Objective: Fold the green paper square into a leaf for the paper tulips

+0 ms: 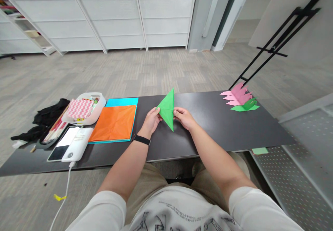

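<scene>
Between my hands, a green sheet of paper [168,109] folded into a triangle is held above the middle of the dark table. My left hand [152,119] pinches its left corner between thumb and fingers. At the long right edge, near the middle, my right hand [184,117] grips the paper with thumb and fingertips. The fingers under the paper are partly hidden. Off to the right stand several folded pink paper birds [238,94] in a row, with a green paper bird [246,105] at the near end.
On the left of the table [208,134] lies a stack of orange paper [114,122] over blue sheets [122,101]. Beyond it are a white basket [99,111], a phone [62,146], a white power bank [77,144] with a cable, and black cloth [50,114].
</scene>
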A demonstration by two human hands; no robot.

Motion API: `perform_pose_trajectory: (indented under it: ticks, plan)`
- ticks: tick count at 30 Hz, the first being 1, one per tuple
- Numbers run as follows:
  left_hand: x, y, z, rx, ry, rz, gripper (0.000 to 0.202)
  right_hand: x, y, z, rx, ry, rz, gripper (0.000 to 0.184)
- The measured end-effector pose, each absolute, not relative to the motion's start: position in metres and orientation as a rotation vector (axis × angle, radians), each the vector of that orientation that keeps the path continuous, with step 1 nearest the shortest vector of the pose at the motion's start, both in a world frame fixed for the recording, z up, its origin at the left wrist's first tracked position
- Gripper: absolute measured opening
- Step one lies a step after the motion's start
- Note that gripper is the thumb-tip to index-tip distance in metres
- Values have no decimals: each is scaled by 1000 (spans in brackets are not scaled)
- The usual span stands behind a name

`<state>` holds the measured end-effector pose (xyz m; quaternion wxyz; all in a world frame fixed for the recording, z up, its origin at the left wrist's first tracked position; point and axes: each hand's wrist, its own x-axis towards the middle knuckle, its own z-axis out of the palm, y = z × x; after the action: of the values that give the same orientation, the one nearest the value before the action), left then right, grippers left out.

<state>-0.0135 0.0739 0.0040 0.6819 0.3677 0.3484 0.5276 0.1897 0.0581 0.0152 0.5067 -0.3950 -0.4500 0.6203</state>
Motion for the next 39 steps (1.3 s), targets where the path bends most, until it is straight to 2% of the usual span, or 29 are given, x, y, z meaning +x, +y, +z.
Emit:
perform_pose_trajectory:
  ticks: [7, 18, 20, 24, 27, 32, 34, 39]
  plan:
    - [-11, 73, 4, 832, 778, 1206, 48, 187, 58, 15, -940, -1128, 1445, 42]
    - [-7, 69, 1, 1134, 838, 1148, 44, 186, 59, 7, -1039, -1276, 1280, 39]
    - [-4, 67, 1, 1165, 837, 1189, 47, 188, 59, 7, -1080, -1314, 1151, 38]
    - [0, 64, 5, 1192, 828, 1240, 74, 192, 54, 11, -1147, -1441, 727, 24]
    - [2, 61, 8, 1207, 801, 1166, 72, 192, 47, 15, -1134, -1578, 508, 15]
    - [3, 58, 10, 1154, 807, 1147, 64, 186, 37, 21, -1035, -1744, 372, 53]
    - [3, 57, 12, 1114, 782, 1150, 65, 184, 34, 24, -991, -1771, 336, 55]
    - [2, 54, 17, 1025, 693, 1148, 70, 185, 32, 27, -930, -1776, 277, 45]
